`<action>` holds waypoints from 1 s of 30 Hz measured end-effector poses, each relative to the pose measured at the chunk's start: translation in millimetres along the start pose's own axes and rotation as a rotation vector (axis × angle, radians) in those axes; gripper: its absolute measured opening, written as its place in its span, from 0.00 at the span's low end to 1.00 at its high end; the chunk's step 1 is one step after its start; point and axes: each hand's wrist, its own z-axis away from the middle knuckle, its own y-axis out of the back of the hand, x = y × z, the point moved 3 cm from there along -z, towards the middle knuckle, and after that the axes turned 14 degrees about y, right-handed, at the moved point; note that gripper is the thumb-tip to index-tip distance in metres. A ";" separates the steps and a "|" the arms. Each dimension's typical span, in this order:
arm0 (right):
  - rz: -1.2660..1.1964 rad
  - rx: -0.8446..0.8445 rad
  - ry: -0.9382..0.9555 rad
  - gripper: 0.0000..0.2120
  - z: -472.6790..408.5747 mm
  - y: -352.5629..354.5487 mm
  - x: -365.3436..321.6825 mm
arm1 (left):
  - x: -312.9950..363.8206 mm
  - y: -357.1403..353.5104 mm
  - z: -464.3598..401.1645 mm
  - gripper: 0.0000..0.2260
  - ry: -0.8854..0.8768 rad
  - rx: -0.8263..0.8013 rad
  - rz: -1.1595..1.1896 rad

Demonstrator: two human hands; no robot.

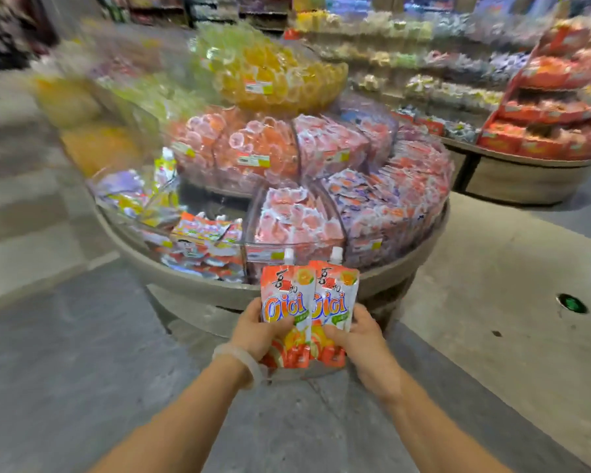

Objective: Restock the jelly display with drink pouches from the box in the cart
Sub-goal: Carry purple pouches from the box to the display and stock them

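Two orange drink pouches with white spouts stand upright side by side in front of me. My left hand (pixel 258 332) grips the left pouch (pixel 285 302) at its lower half, and my right hand (pixel 355 336) grips the right pouch (pixel 338 298). Both are held just short of the round tiered jelly display (pixel 198 288). Its lower front-left compartment (pixel 205 240) holds a few similar orange pouches lying flat, with bare room behind them. The box and cart are out of view.
Neighbouring compartments hold pink jelly cups (pixel 297 220), purple packets (pixel 372 203) and yellow jellies (pixel 273 80) on the top tier. A second round stand with red boxes (pixel 543 131) is at the right. Grey floor surrounds the display; a green floor fitting (pixel 572 303) lies to the right.
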 end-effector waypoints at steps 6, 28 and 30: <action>0.105 -0.202 -0.013 0.17 -64.7 -107.5 -1.1 | 31.8 97.5 -25.2 0.14 -0.039 0.206 0.149; 0.569 -0.264 0.078 0.18 -334.3 -244.6 -16.0 | 222.9 221.8 -238.6 0.12 0.093 0.382 0.203; 0.569 -0.277 0.012 0.23 -336.2 -249.3 -5.8 | 223.9 222.0 -254.2 0.12 0.136 0.368 0.128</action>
